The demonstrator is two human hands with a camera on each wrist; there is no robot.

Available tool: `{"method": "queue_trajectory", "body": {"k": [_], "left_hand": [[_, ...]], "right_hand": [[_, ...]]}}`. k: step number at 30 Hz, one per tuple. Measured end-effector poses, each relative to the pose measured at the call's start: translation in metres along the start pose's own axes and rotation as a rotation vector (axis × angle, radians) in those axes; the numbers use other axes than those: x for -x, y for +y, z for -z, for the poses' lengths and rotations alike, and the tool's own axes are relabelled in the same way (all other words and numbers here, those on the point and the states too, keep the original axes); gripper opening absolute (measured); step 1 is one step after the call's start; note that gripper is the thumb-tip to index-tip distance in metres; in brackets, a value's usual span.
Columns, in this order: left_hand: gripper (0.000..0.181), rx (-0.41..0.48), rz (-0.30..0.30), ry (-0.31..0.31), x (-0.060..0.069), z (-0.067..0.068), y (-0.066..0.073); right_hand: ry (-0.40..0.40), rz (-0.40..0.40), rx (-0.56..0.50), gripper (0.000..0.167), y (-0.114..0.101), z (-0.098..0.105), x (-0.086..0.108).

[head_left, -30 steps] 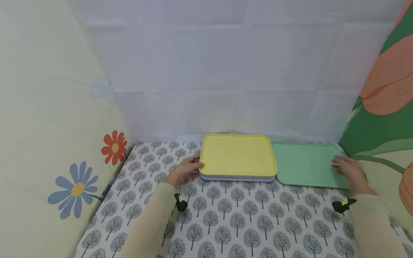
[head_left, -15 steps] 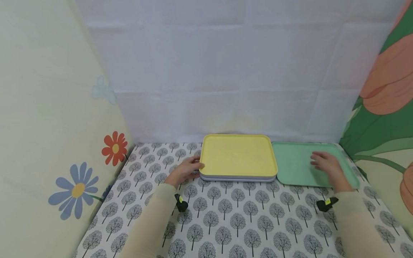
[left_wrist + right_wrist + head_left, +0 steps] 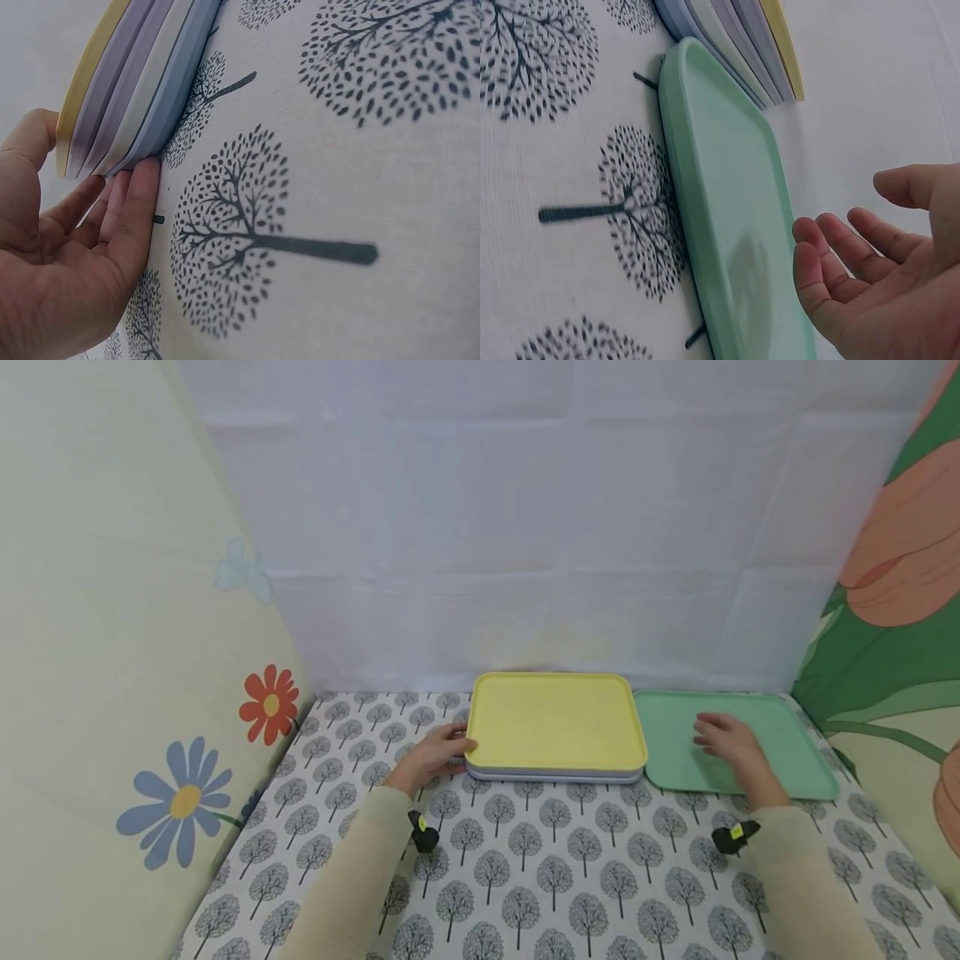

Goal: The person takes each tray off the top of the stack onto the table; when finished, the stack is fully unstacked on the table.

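Observation:
A yellow tray (image 3: 555, 722) tops a stack of several trays (image 3: 124, 94) against the back of the table; the lower ones look lilac, whitish and blue from the side. My left hand (image 3: 429, 757) holds the stack's left end, thumb at the yellow rim and fingers against the lower trays. To the right of the stack a single green tray (image 3: 787, 747) lies flat, its near left corner close to the stack. Over that green tray hovers my right hand (image 3: 733, 750), fingers loosely bent, holding nothing and apart from the tray.
Tree-print cloth (image 3: 525, 877) covers the table. A white cloth wall (image 3: 480, 527) rises directly behind the trays. Flower-print walls stand at the left (image 3: 112, 652) and right (image 3: 907, 652), the right one near the green tray.
My right hand has moved left from the green tray's right end to above its middle. My left hand and all the trays have stayed in place.

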State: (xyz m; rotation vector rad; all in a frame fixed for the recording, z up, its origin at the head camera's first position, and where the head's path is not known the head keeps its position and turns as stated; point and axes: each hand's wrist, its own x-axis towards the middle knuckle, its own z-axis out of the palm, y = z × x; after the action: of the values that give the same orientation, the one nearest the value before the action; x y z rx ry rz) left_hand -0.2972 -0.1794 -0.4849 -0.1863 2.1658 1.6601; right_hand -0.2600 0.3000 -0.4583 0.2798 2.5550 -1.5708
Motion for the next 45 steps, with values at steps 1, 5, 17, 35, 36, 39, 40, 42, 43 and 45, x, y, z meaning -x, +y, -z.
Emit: {"method": "queue_trajectory", "body": {"k": [1,5,17,35,36,39,40,42,43,45], "left_hand": [[0.069,-0.001,0.001,0.001,0.000,0.000,0.000],[0.070,-0.002,0.001,0.002,0.000,0.000,0.000],[0.069,0.001,-0.004,0.009,-0.001,0.000,-0.001],[0.069,-0.010,-0.002,0.010,-0.002,0.000,-0.003],[0.069,-0.010,-0.002,0.009,-0.002,0.000,-0.003],[0.069,-0.008,-0.005,0.005,-0.001,0.001,-0.002],[0.068,-0.009,-0.006,0.006,-0.001,0.001,-0.002],[0.068,-0.006,-0.004,0.008,-0.001,0.001,-0.003],[0.068,-0.005,-0.004,0.009,-0.001,0.001,-0.003],[0.068,-0.006,-0.005,0.013,-0.001,0.001,-0.003]], "right_hand": [[0.000,-0.002,0.002,0.062,-0.001,-0.002,0.000],[0.010,-0.011,0.013,0.061,-0.006,-0.013,-0.002],[-0.014,-0.017,-0.015,0.061,-0.013,-0.037,-0.007],[-0.015,-0.058,-0.040,0.060,-0.021,-0.062,-0.011],[-0.015,-0.063,-0.033,0.061,-0.021,-0.063,-0.012],[-0.014,-0.077,-0.024,0.063,-0.022,-0.066,-0.013],[-0.022,-0.069,-0.017,0.063,-0.023,-0.067,-0.013],[-0.032,-0.055,-0.005,0.063,-0.023,-0.069,-0.012],[-0.033,-0.051,0.003,0.063,-0.024,-0.070,-0.012],[-0.040,-0.036,0.016,0.062,-0.023,-0.072,-0.011]]}}
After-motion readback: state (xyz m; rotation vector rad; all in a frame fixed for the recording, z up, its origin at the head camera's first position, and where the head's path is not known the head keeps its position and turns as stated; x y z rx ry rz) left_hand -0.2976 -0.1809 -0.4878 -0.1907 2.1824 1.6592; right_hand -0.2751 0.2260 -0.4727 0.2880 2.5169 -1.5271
